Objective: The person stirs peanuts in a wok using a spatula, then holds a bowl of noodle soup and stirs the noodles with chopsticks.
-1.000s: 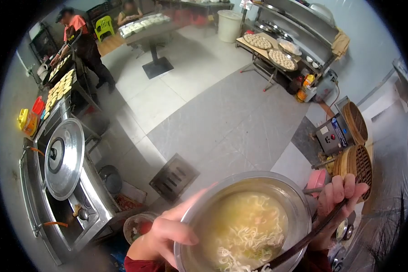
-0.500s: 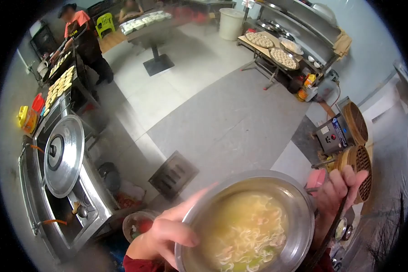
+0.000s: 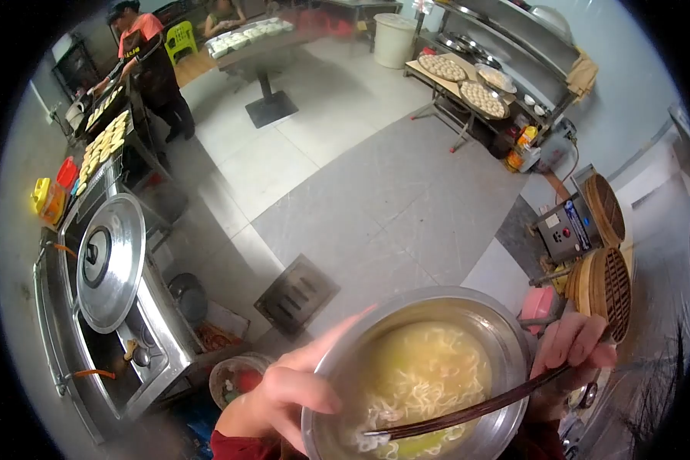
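A metal bowl [image 3: 506,326] of noodles [image 3: 437,376] in yellowish broth is held up close in front of me. My left hand [image 3: 291,395] grips its left side, thumb over the rim and fingers underneath. At the bowl's right edge my right hand [image 3: 571,349] is closed around a pair of dark chopsticks [image 3: 468,414]. They slant down to the left across the bowl, with their tips at the noodles near its lower left. Whether the tips pinch any noodles I cannot tell.
At left stands a stove [image 3: 169,345] with a large domed lid [image 3: 111,264]; beyond it a person [image 3: 149,69] works beside rows of dough pieces [image 3: 103,149]. Bamboo steamers [image 3: 602,287] are at right. A bucket [image 3: 238,376] sits below my left hand, near a floor drain [image 3: 295,295].
My right hand has swung the chopsticks from beside the bowl to across it, tips down at the noodles. The bowl and my left hand have barely shifted.
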Motion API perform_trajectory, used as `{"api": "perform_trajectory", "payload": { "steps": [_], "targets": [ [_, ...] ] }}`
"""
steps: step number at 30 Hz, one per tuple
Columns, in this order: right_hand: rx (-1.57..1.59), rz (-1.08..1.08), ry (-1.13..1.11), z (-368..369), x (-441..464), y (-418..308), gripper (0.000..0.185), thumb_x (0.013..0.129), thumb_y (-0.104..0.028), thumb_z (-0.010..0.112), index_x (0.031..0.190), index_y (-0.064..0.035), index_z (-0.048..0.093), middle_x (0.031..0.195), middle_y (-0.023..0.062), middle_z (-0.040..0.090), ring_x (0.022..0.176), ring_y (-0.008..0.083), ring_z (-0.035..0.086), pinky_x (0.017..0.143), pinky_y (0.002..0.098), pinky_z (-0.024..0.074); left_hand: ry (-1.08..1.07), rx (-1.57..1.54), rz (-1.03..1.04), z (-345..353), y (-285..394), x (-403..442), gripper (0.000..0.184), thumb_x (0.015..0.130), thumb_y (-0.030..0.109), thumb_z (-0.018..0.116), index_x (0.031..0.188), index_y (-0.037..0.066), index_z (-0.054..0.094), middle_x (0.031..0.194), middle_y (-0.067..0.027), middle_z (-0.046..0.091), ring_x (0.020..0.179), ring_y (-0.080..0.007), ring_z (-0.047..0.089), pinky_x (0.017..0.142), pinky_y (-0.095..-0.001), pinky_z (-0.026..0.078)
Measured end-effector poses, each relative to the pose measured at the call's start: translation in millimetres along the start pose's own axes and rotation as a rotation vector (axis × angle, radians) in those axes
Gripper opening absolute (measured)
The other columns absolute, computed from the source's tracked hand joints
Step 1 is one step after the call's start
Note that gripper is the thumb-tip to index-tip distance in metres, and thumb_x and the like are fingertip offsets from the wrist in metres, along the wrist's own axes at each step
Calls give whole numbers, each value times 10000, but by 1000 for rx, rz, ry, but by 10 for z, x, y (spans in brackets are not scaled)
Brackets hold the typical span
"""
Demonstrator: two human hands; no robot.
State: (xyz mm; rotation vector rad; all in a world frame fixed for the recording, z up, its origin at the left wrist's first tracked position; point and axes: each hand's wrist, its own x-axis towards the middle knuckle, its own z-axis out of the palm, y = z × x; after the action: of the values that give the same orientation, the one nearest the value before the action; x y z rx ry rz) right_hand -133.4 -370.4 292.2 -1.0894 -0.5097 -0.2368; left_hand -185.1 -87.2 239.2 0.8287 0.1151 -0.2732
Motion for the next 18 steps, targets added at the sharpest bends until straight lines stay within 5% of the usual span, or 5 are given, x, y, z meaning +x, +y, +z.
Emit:
{"api": "perform_trajectory", "payload": {
  "steps": [4,10,13,18],
  "targets": [
    [135,82,94,-129,24,72,394,933,-394,396,732,-55,380,661,91,437,456,177,400,329,233,364,116,269,-5,-180,-38,-40,566,837,199,490,1309,-69,325,1280,-156,451,1179,-233,428,1027,-313,292],
    [276,238,133,-181,103,-19,414,924,-455,372,709,-102,395,653,45,403,440,130,366,358,238,333,-209,-175,10,50,97,94,764,616,209,530,1298,-76,338,1286,-183,445,1184,-260,426,1025,-316,292],
    [339,254,131,-157,104,-48,422,927,-464,354,721,-100,408,643,54,417,446,148,386,361,250,345,267,48,-158,100,94,69,938,408,257,494,1274,-79,365,1268,-205,457,1162,-296,441,1015,-324,303],
    [450,349,88,-170,45,-62,435,927,-474,342,756,-86,438,662,79,449,460,187,415,370,283,367,-28,-133,-110,187,145,118,879,445,283,498,1244,-68,401,1215,-195,500,1115,-283,471,1003,-314,315]
  ]
}}
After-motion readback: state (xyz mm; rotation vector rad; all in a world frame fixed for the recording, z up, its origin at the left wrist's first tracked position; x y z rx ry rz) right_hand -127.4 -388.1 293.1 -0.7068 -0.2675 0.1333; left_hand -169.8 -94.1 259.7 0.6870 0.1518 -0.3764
